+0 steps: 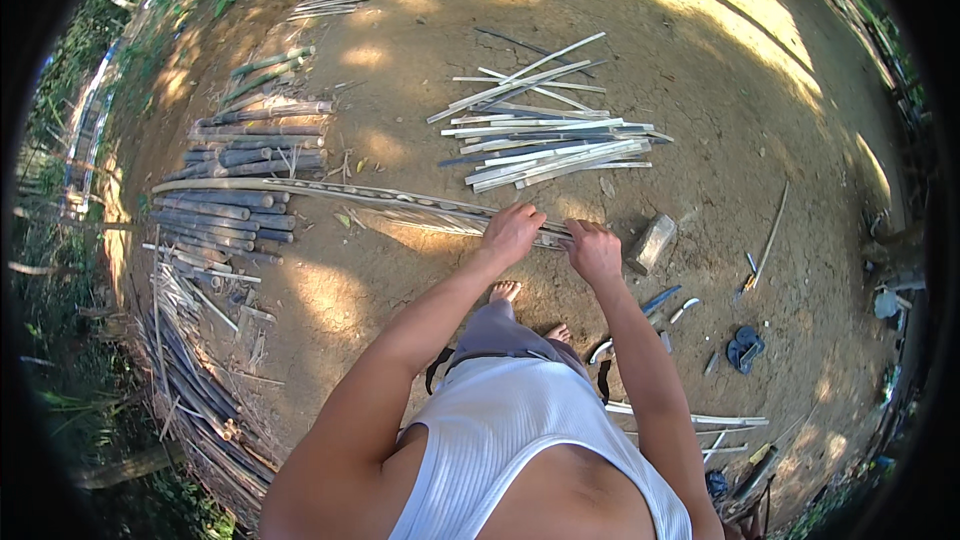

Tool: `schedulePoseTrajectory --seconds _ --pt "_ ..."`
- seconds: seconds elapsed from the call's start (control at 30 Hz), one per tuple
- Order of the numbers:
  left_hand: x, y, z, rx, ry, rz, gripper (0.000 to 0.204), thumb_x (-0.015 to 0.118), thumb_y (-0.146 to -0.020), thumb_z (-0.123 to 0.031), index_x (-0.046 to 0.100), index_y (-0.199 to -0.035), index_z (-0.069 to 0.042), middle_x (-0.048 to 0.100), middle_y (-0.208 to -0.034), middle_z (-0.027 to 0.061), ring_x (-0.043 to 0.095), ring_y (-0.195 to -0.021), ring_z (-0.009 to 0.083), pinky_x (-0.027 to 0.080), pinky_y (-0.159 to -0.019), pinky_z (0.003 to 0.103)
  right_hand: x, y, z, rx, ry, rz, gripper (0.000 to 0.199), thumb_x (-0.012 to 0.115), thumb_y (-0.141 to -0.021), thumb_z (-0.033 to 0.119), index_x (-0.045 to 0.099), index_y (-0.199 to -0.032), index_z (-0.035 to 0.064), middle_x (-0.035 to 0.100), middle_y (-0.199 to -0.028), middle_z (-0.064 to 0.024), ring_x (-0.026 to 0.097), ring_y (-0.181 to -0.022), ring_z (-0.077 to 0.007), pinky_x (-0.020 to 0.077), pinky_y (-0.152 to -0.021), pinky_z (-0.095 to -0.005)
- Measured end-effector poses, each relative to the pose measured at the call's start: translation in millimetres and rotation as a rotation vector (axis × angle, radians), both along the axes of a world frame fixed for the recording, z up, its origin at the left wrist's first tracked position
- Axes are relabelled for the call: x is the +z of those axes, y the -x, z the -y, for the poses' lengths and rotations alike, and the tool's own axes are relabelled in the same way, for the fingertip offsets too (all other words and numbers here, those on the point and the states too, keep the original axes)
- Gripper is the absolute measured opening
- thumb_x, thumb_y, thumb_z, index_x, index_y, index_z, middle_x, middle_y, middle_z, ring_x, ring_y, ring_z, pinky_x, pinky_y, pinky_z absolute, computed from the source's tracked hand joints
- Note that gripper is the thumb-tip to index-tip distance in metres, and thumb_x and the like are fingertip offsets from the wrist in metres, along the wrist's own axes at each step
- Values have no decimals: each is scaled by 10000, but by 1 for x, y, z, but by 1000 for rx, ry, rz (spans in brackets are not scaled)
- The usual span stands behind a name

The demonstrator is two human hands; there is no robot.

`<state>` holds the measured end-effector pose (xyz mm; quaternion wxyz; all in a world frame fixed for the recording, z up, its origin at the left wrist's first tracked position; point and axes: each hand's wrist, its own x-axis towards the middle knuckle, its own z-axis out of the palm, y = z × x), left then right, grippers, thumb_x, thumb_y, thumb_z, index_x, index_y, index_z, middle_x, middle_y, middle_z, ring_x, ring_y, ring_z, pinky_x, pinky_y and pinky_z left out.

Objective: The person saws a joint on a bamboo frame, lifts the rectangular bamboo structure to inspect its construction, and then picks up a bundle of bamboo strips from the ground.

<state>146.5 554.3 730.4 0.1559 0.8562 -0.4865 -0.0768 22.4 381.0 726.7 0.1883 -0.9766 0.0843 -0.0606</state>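
Left hand [515, 233] and right hand [595, 252] both clamped on long split bamboo [400, 199], centre to left of frame. Strips [560, 148] lie apparently finished, upper centre; whole poles [212, 216], left, appear unsplit.

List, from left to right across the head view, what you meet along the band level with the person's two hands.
Pile of cut bamboo poles → left hand → right hand → wooden block → thin stick lying on the ground.

Strips [560, 162] lie beyond the right hand [596, 252], poles [208, 208] far left, a block [652, 244] just to its right.
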Motion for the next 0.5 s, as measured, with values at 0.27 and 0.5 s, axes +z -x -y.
schedulePoseTrajectory --seconds 0.27,0.5 --pt "-3 35 -119 1059 711 -403 635 803 -884 -353 549 -1356 -11 611 -1234 168 589 -1180 301 474 -1019 461 4 32 -30 -13 21 -18 334 753 -847 276 665 -1135 131 711 -1028 -68 700 -959 -285 569 -824 -419" --pt "-33 -33 -219 1701 1186 -1647 609 679 -949 -486 529 -1385 -89 627 -1270 108 595 -1204 295 438 -1117 552 5 90 -56 -44 -135 -90 442 733 -728 115 689 -1168 111 723 -1130 -71 695 -1051 -276 564 -915 -408"
